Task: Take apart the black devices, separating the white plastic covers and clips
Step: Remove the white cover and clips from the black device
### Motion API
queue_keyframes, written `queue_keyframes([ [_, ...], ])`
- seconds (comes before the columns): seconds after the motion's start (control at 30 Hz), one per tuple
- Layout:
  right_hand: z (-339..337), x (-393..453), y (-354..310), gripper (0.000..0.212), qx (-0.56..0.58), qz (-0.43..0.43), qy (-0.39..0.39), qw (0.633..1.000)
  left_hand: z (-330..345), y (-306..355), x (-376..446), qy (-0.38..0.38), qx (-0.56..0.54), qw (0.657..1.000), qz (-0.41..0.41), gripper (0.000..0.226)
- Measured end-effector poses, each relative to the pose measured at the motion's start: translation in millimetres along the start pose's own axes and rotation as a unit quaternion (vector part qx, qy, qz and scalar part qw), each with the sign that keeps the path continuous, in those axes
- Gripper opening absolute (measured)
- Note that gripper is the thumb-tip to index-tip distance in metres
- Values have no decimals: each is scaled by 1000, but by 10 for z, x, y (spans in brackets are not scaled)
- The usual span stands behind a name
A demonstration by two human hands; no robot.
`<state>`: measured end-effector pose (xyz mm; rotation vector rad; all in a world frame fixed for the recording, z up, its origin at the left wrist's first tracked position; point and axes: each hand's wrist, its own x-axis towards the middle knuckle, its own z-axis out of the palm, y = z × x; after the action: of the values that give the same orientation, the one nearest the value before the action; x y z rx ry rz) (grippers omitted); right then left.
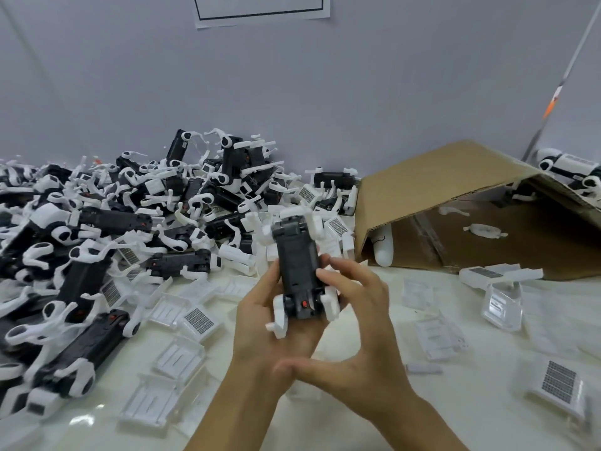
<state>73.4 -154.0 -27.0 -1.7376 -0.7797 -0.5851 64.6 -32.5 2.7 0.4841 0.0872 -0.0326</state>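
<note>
Both hands meet at lower centre of the frame, forearms rising from the bottom edge. The left hand (260, 323) cradles the black device (298, 271) from below, palm up, fingers curled round its left side. The right hand (354, 336) grasps the device's right edge with its fingertips (325, 275), thumb extended leftward beneath. The device is raised above the worktop (471, 402), long axis pointing away, white clips (279, 315) at its near end. A device pile (113, 222) fills the left; a cardboard box (455, 203) lies at right.

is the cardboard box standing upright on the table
No, the cardboard box lies tipped on its side, its opening facing the person, with loose white parts inside.
</note>
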Motion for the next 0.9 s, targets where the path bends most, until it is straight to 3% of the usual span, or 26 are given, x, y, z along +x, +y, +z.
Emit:
queue_keyframes([
  [0.17,13,7,67,45,-22,-25,53,998,-36,-44,15,-15,63,997,29,44],
  [0.27,22,8,53,30,11,-14,42,999,-18,-58,17,-11,71,997,31,47],
  [0.43,38,-1,55,34,27,3,46,999,-1,-62,8,-14,85,996,34,56],
  [0.63,38,10,27,22,75,24,52,996,24,-78,-5,-9,92,995,35,55],
  [0.9,29,7,51,24,41,46,65,996,-2,-74,16,19,102,994,39,55],
])
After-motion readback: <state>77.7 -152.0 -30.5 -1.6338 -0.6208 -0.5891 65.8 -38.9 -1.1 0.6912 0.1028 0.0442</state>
